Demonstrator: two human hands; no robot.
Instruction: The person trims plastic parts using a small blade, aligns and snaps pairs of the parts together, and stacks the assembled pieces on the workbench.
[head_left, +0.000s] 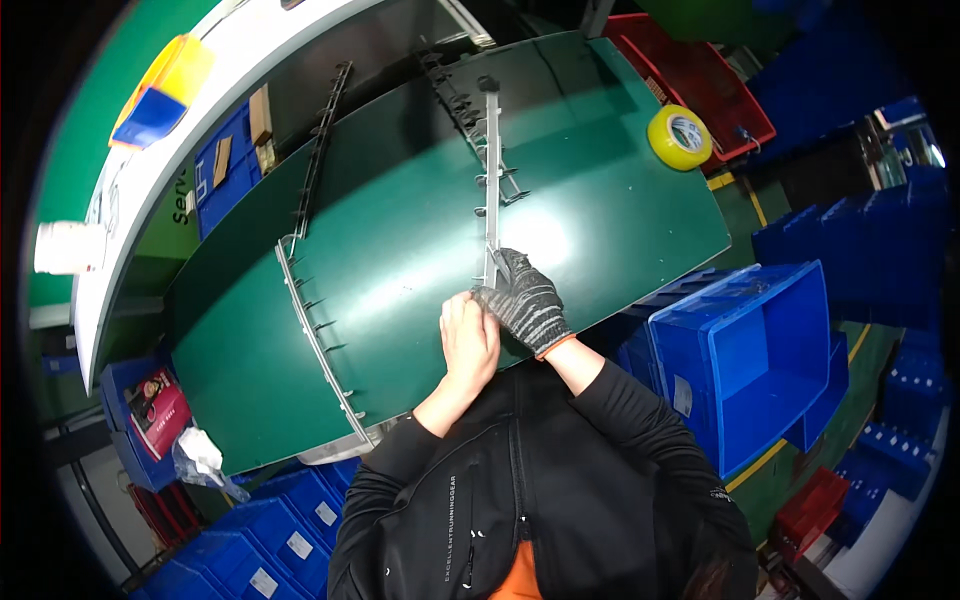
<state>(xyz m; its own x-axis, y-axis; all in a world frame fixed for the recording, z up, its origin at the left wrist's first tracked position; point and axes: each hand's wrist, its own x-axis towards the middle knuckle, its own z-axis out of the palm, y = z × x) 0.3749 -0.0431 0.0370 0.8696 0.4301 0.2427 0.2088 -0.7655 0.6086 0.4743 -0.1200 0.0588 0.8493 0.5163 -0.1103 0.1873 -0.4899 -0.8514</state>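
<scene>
A long light-grey metal strip with small side clips [493, 170] runs away from me across the green table. My right hand [532, 308], in a grey knit glove with an orange cuff, is closed around its near end. Right beside it is my bare left hand [469, 345], fingers pressed together and curled by the strip's end; what they hold is hidden. Further left lies a similar clipped strip [315, 333]. A dark clipped strip [322, 140] lies beyond that one, and another dark strip [455, 105] lies beside the far part of the held strip.
A roll of yellow tape [681, 137] sits at the table's far right, beside a red tray [735, 100]. Blue bins [716, 350] stand at the right table edge, with more blue bins [265, 540] at lower left. The green table [400, 220] has a rounded far edge.
</scene>
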